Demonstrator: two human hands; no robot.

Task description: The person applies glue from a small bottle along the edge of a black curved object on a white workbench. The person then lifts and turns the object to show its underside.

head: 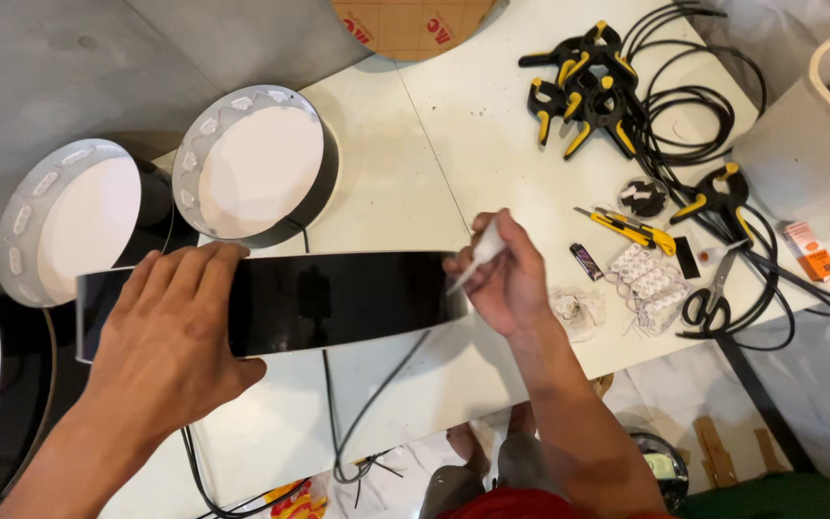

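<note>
A glossy black band (338,298), standing on edge like the wall of a round frame, runs across the white table (415,154) in front of me. My left hand (180,332) presses flat against its outer face at the left. My right hand (501,274) holds a small white glue tube (480,252), its thin nozzle touching the band's right end. A black cable (367,404) trails from under the band toward the table's near edge.
Two round white light-box discs (256,163) (74,221) stand on edge at the left. Black-and-yellow spring clamps (583,86), coiled black cables (694,106), a yellow utility knife (631,229), scissors (708,298) and white LED modules (650,279) crowd the right. A white bin (818,135) stands beyond.
</note>
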